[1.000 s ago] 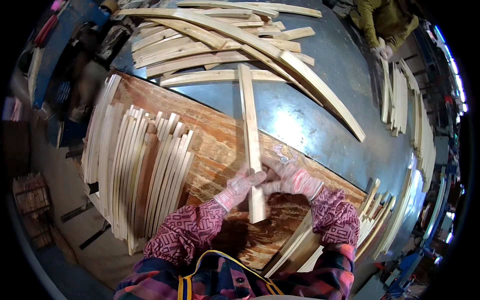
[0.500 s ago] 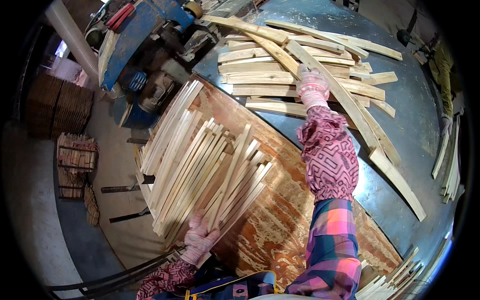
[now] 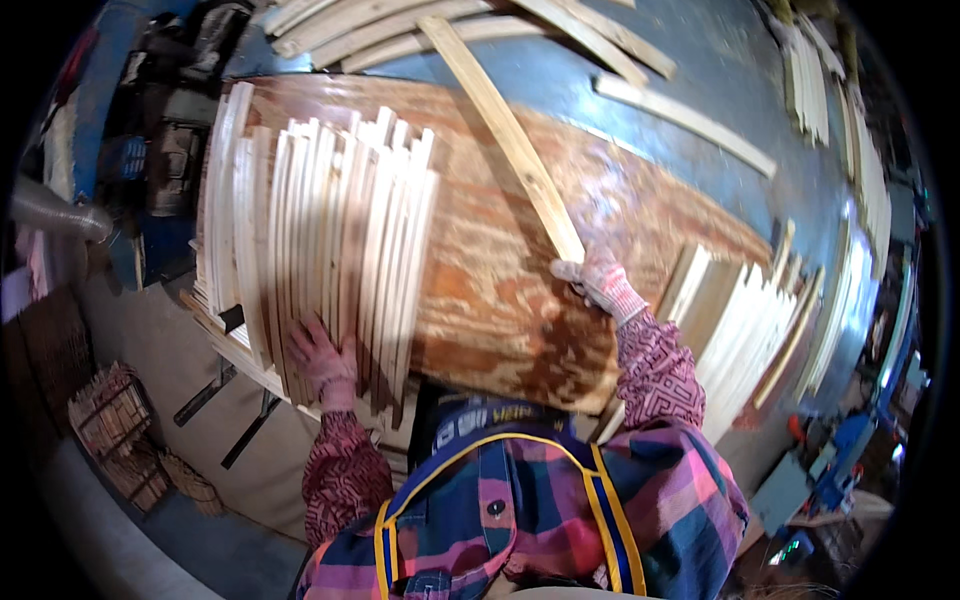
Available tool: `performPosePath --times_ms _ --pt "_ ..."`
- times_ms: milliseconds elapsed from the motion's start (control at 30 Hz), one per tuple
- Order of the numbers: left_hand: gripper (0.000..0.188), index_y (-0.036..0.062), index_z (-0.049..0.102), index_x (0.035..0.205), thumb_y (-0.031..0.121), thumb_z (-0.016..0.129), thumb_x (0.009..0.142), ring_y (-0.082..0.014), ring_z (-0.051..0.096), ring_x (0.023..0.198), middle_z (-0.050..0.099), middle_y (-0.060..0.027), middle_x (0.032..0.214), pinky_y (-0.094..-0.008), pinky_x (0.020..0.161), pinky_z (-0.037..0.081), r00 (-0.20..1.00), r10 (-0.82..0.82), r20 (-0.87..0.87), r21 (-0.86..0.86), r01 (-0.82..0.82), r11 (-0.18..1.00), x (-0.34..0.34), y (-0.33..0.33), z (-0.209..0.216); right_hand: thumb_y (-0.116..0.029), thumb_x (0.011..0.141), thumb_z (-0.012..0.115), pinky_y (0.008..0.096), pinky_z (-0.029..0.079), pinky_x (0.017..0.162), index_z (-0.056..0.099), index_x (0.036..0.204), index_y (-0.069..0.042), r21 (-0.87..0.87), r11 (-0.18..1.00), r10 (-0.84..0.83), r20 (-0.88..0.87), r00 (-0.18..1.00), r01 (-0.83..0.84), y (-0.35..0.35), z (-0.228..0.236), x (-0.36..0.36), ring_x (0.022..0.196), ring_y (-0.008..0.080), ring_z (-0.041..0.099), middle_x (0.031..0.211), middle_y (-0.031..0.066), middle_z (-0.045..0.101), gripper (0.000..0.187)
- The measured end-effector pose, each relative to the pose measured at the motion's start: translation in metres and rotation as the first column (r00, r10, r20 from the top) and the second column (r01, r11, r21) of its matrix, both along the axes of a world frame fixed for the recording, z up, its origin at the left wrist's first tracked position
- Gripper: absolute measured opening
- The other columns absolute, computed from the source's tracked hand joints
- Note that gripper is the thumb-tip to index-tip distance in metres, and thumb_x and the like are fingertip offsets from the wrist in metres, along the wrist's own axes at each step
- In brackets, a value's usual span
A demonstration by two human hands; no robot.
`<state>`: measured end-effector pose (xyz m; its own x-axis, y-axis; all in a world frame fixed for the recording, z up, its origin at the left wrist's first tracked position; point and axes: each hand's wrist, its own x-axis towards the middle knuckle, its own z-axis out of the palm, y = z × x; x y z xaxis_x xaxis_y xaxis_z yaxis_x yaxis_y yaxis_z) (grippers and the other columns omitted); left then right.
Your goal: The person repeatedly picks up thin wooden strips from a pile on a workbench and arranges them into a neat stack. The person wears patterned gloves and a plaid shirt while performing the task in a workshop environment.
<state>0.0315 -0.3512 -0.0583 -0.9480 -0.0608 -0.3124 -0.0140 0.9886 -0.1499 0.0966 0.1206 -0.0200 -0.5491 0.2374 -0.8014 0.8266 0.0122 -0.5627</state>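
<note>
My right hand (image 3: 600,280), in a pale pink-and-white work glove, is closed around the near end of a long wooden strip (image 3: 510,150). The strip slants away to the far left, across the worn brown board and toward the blue metal table. On the left, my gloved left hand (image 3: 324,362) lies with fingers apart on the near part of a row of narrow, pale wooden strips (image 3: 345,220). These lie side by side, pointing away from me.
The brown plywood board (image 3: 480,300) spans the middle. Beyond it, more curved strips (image 3: 390,35) and a single strip (image 3: 690,120) lie on the blue metal table (image 3: 560,75). Another strip stack (image 3: 745,320) stands at right. Dark metal bars (image 3: 250,430) jut out at lower left.
My right hand has come back from the far pile with a strip. My left hand has let go of a slanted strip and now lies on the row. The view has turned.
</note>
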Motion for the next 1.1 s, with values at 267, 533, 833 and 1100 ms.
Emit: performPosePath --times_ms 267,533,833,1100 --pt "0.086 0.0273 0.021 0.158 0.044 0.065 0.086 -0.0323 0.013 0.152 0.015 -0.0089 0.165 -0.0496 0.124 0.012 0.873 -0.238 -0.425 0.695 0.483 0.533 -0.097 0.128 0.047 -0.045 0.076 0.081 0.0390 0.054 0.070 0.067 0.118 -0.005 0.425 0.833 0.455 -0.165 0.875 -0.354 -0.005 -0.018 0.034 0.086 0.0293 0.070 0.090 0.0171 0.071 0.060" --pt "0.024 0.0145 0.062 0.115 0.018 0.059 0.091 -0.0195 0.067 0.086 0.067 -0.0041 0.093 -0.0381 0.073 0.055 0.565 -0.820 -0.093 -0.240 0.786 0.569 -0.167 0.215 0.165 -0.019 0.082 0.077 0.0388 0.052 0.097 0.065 0.127 -0.009 0.228 0.970 0.162 -0.368 0.916 -0.079 0.095 0.020 -0.044 0.106 0.0233 0.066 0.112 0.0135 0.071 0.047" --pt "0.072 0.0017 0.053 0.137 0.026 0.084 0.077 -0.0219 0.065 0.099 0.069 -0.0121 0.113 -0.0323 0.088 0.052 0.857 0.073 0.510 0.490 -0.359 0.794 -0.076 0.205 0.043 -0.051 0.085 0.069 0.0428 0.049 0.100 0.044 0.145 -0.020 0.928 0.292 0.214 0.172 0.962 -0.231 0.211 -0.044 -0.194 0.132 0.0252 0.050 0.143 0.0131 0.051 0.072" --pt "0.046 0.0005 0.060 0.127 0.020 0.075 0.088 -0.0149 0.061 0.100 0.068 -0.0063 0.111 -0.0295 0.089 0.049 0.804 -0.055 0.593 0.780 -0.555 0.290 -0.045 0.209 0.011 -0.036 0.081 0.073 0.0410 0.055 0.092 0.063 0.127 -0.010 0.822 0.443 0.291 0.245 0.925 -0.357 0.206 -0.013 -0.172 0.109 0.0274 0.066 0.115 0.0135 0.069 0.054"
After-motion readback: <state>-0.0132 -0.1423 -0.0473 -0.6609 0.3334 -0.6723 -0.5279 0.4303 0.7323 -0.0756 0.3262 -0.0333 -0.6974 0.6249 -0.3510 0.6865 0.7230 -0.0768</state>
